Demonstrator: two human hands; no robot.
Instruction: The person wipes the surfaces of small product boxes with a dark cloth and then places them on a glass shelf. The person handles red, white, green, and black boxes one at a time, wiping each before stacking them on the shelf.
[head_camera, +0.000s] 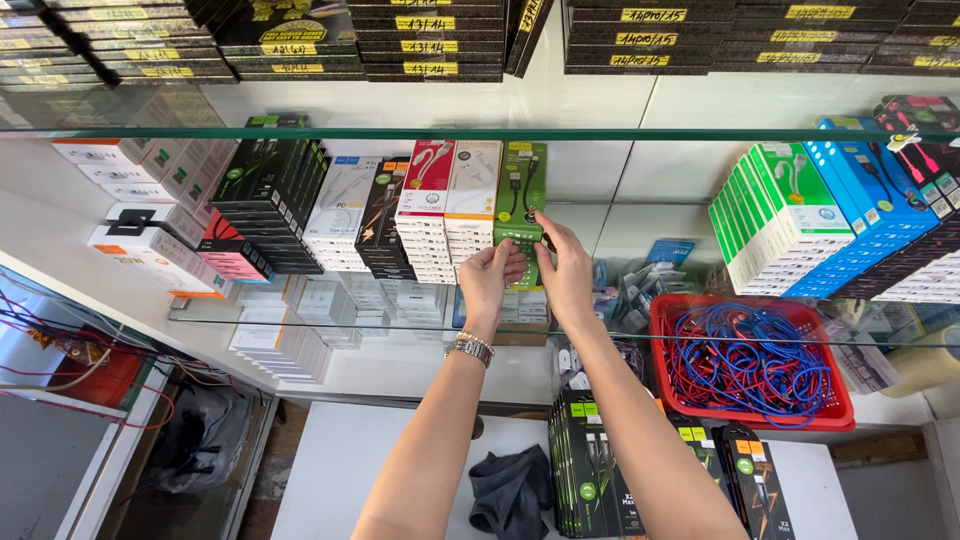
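Both my arms reach up to a glass shelf (400, 310) lined with boxed cables. My left hand (490, 278), with a metal watch on the wrist, and my right hand (566, 275) both grip a green cable box (521, 238) at the front of a short stack of green boxes. The stack stands beside white and red cable boxes (450, 205) on its left. The lower part of the green stack is hidden behind my fingers.
Black boxes (270, 195) and white boxes (135, 215) fill the shelf's left. Green-white and blue boxes (830, 215) stand at the right. A red basket of blue and red cables (750, 365) sits below. On the white counter lie a grey cloth (512, 490) and black-green boxes (590, 465).
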